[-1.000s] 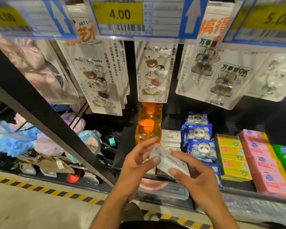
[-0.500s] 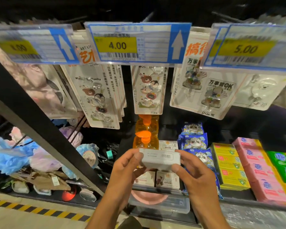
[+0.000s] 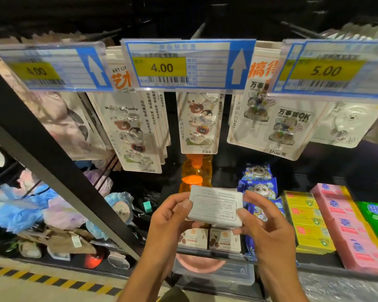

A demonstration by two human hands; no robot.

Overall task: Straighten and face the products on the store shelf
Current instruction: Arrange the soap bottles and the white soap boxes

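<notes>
White cardboard fills your grip: a small rectangular carton (image 3: pixel 216 205) is pinched at its left end by your left hand (image 3: pixel 170 216) and clamped at its right end by your right hand (image 3: pixel 268 227), thumbs on the printed face. You hold it in the air in front of the shelf, just above two matching small cartons (image 3: pixel 193 237) standing in the front row. Its fine-print panel faces you, so it probably needs turning before it goes down, or it ends up shelved back side out. Push it in too deep and you could tip the translucent orange pump bottles (image 3: pixel 196 171) standing right behind it. To the right, the blue panda-printed soft packets (image 3: pixel 258 186) crowd close, so your right knuckles could drag one askew. The slot is narrow; the easy room is above and toward you. Lift too high, though, and you brush the white hanging cards of clear hooks (image 3: pixel 200 123). The black slanted steel upright (image 3: pixel 52 162) is well apart on your left.
</notes>
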